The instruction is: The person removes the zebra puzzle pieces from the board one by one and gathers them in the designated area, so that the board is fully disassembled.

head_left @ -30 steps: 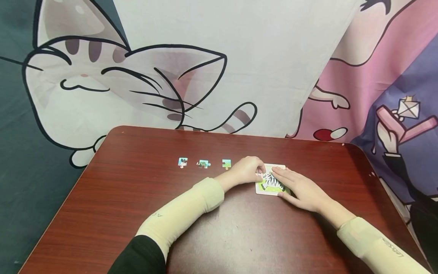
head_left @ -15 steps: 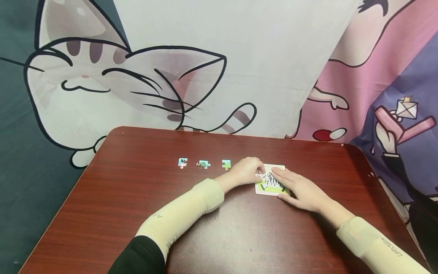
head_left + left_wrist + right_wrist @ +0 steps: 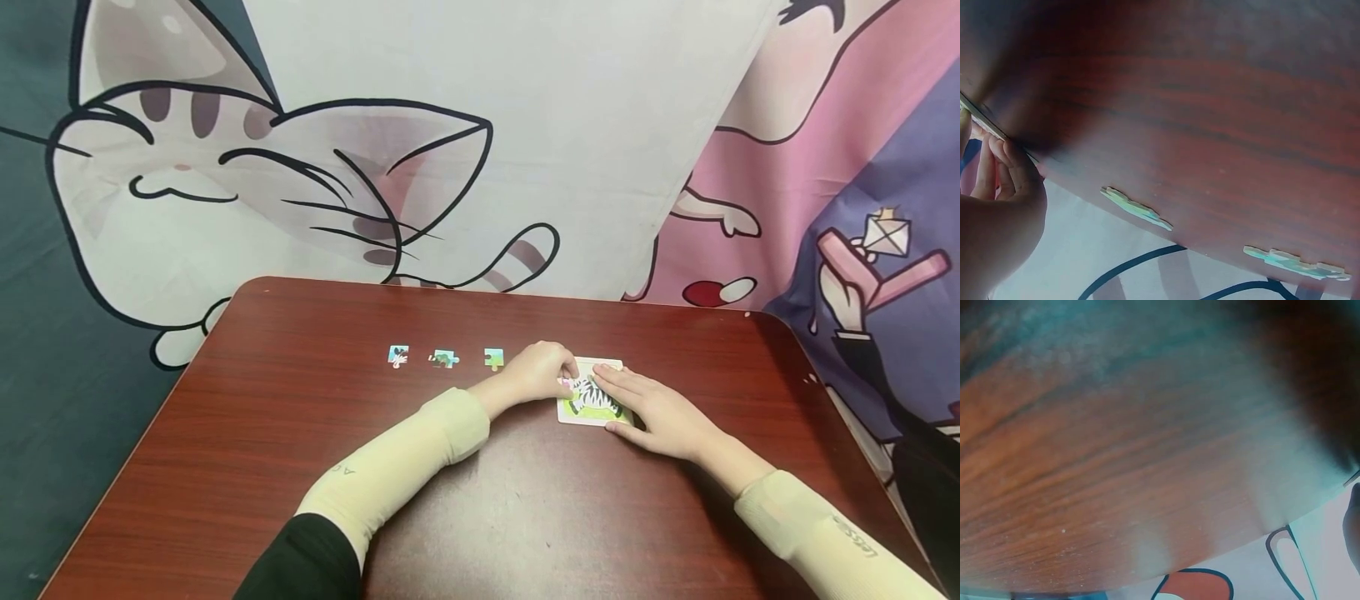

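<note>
Evidently the board (image 3: 596, 400), printed with a zebra, lay flat on the desk between the two hands, touched by both. The right hand (image 3: 663, 417) was relaxed, its fingers stretched out over the board's right part and its thumb by the near edge, probably to keep the board from sliding. The left hand (image 3: 536, 371) was curled at the board's left side, thumb and fingertips brought close together there; whether they pinched a piece or only pressed on the board could not be told. That bent posture seemed to suit fine work at the edge.

Left of the left hand, three pieces lay in a loose row: the green piece (image 3: 493, 358) just beside its wrist, then the elephant piece (image 3: 444, 358), then the zebra-head piece (image 3: 398, 356) farthest off. They lay apart from one another, presumably so that fingertips could get around each.

Nearer the person than both hands, the bare desk (image 3: 525, 500) left broad room between the forearms. Right of the right hand, more wood ran to the side edge. Beyond both hands, a narrower strip ended at the far edge, with the cloth (image 3: 600, 125) behind.
</note>
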